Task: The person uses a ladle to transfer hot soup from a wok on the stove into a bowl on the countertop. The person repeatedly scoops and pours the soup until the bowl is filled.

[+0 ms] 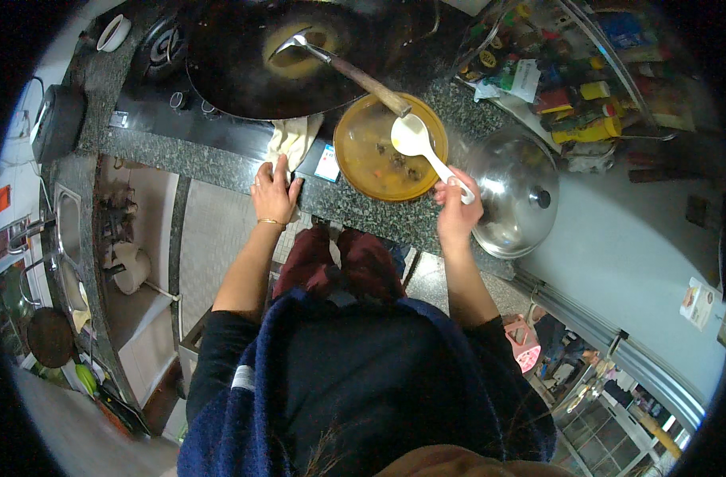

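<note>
My right hand [460,206] grips the handle of a white serving spoon [412,138]. The spoon's bowl is above an amber bowl [346,173] of broth with dark and orange pieces in it. My left hand [275,194] lies at the granite counter's front edge, fingers apart, touching a pale cloth [294,138]. Beyond the cloth sits a large dark wok [232,89] with a little yellowish liquid at its bottom. A metal wok spatula with a wooden handle [366,79] leans across the wok's rim, its handle end over the amber bowl.
A domed metal lid [512,197] with a black knob lies right of my right hand. Bottles and packets [583,107] crowd the rack at upper right. A small white bowl [114,33] stands at the far left, near a gas burner [165,47]. A sink [69,220] is at left.
</note>
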`<control>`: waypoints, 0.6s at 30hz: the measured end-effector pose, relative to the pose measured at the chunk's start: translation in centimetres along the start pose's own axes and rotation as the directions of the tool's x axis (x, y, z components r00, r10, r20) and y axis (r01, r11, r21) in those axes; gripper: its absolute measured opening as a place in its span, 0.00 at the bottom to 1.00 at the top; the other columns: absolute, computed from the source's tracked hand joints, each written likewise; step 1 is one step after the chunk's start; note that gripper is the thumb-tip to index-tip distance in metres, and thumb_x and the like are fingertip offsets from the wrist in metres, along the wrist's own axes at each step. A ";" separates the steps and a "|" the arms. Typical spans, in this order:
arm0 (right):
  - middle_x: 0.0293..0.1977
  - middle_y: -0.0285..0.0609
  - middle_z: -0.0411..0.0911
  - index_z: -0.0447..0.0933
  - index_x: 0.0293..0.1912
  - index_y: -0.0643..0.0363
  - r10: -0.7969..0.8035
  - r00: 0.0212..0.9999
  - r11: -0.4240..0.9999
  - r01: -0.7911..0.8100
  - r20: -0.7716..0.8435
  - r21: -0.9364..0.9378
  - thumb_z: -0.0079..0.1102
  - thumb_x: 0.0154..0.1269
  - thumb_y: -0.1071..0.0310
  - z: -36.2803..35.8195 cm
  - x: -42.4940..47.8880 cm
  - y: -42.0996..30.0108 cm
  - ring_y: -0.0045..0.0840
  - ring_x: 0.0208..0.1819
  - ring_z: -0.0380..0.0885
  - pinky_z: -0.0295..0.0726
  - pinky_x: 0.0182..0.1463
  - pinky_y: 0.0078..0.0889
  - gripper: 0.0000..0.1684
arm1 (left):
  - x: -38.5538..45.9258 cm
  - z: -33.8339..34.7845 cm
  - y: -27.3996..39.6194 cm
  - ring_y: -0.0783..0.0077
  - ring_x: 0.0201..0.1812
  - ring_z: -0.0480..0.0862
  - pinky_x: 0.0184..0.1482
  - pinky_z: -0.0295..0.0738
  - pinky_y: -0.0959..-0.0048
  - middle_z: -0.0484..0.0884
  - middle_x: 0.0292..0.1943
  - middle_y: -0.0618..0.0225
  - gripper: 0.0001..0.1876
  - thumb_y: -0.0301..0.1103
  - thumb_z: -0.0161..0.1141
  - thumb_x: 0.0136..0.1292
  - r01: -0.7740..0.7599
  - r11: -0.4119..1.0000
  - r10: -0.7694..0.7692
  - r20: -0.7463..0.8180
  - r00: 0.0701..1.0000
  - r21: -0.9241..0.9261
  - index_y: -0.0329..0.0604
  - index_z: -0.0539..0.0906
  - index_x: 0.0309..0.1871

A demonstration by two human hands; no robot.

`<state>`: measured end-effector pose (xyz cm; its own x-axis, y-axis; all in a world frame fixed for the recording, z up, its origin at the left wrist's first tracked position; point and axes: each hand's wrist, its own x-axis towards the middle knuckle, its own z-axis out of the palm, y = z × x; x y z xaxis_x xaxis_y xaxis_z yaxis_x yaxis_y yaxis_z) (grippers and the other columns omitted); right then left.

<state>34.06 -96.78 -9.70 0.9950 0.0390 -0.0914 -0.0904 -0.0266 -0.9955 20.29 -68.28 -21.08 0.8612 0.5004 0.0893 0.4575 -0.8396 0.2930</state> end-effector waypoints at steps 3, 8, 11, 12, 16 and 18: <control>0.25 0.41 0.75 0.73 0.48 0.67 -0.020 0.997 0.987 0.032 -0.076 0.157 0.51 0.68 0.70 -1.3 0.0 -2.1 0.16 0.21 0.69 0.69 0.23 0.18 0.13 | 0.2 -0.4 -0.1 0.53 0.55 0.71 0.50 0.67 0.56 0.68 0.56 0.52 0.31 0.46 0.60 0.59 -0.002 0.999 0.003 0.031 1.000 -0.039 0.56 0.66 0.66; 0.22 0.38 0.73 0.74 0.42 0.62 -0.041 0.976 0.968 0.092 -0.213 0.234 0.56 0.64 0.67 -3.1 -0.2 -9.3 0.17 0.19 0.67 0.63 0.20 0.17 0.10 | 0.5 -1.0 -0.8 0.49 0.53 0.72 0.49 0.70 0.54 0.69 0.54 0.49 0.31 0.44 0.59 0.60 -0.054 0.995 0.059 0.062 0.996 -0.083 0.56 0.65 0.67; 0.20 0.37 0.71 0.73 0.40 0.62 -0.094 0.970 0.967 0.142 -0.226 0.211 0.56 0.62 0.67 -4.0 0.0 -15.6 0.16 0.16 0.65 0.60 0.17 0.18 0.09 | 0.7 -0.9 -1.2 0.47 0.52 0.73 0.48 0.71 0.55 0.69 0.54 0.46 0.31 0.45 0.58 0.60 -0.116 0.989 0.121 0.051 0.991 -0.097 0.54 0.65 0.67; 0.19 0.36 0.70 0.73 0.39 0.62 -0.161 0.968 0.958 0.200 -0.190 0.207 0.56 0.62 0.67 -4.6 0.3 -17.5 0.16 0.15 0.63 0.59 0.16 0.18 0.09 | 0.9 -1.0 -1.1 0.46 0.52 0.74 0.48 0.72 0.55 0.69 0.54 0.46 0.31 0.45 0.58 0.61 -0.118 0.988 0.124 0.062 0.990 -0.098 0.54 0.64 0.67; 0.14 0.35 0.64 0.70 0.38 0.62 -0.256 0.964 0.912 0.264 -0.070 0.313 0.48 0.63 0.64 -4.5 0.1 -25.8 0.15 0.11 0.58 0.55 0.14 0.18 0.10 | 0.7 -1.5 -1.1 0.45 0.50 0.72 0.47 0.71 0.54 0.68 0.51 0.47 0.29 0.42 0.57 0.62 -0.115 0.986 0.124 0.066 0.990 -0.123 0.51 0.65 0.66; 0.11 0.32 0.61 0.68 0.38 0.62 -0.341 0.940 0.890 0.330 -0.021 0.315 0.46 0.64 0.63 -4.2 -0.5 -29.3 0.13 0.09 0.55 0.53 0.13 0.18 0.11 | 0.7 -1.6 -0.9 0.45 0.51 0.72 0.48 0.71 0.54 0.68 0.52 0.48 0.29 0.42 0.57 0.61 -0.108 0.985 0.122 0.096 0.988 -0.132 0.52 0.65 0.66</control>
<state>36.34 -100.22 19.61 0.9668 0.0250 0.2543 0.2350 0.3033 -0.9234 20.16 -66.83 -19.73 0.9276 0.3721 0.0327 0.3282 -0.8536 0.4046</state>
